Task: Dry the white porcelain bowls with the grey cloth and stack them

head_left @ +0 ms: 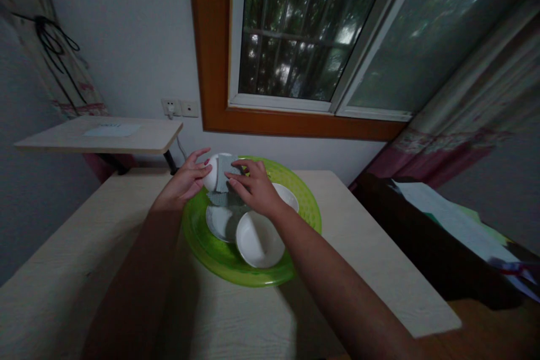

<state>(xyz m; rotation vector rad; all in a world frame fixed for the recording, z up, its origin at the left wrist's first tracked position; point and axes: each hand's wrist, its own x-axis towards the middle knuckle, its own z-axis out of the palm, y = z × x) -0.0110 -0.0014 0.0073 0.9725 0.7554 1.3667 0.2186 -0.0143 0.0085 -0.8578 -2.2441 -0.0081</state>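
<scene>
My left hand [190, 176] grips the edge of a white bowl [211, 175], which is held up on its side over the far left of a round green tray [236, 277]. In my right hand [256, 187] is a grey-green cloth [225, 171], pressed against the bowl and covering much of it. A lower part of the cloth hangs down beneath. On the tray sit a white bowl [260, 241] near the front and a white dish [220, 224] to its left. Another white bowl [287, 197] lies partly hidden behind my right wrist.
The tray rests on a pale wooden table [363, 270]. A small raised shelf [156, 138] stands at the back left. Behind are a wall with sockets [180, 108] and a barred window [295, 39]. Papers [447, 208] lie on a dark surface at the right.
</scene>
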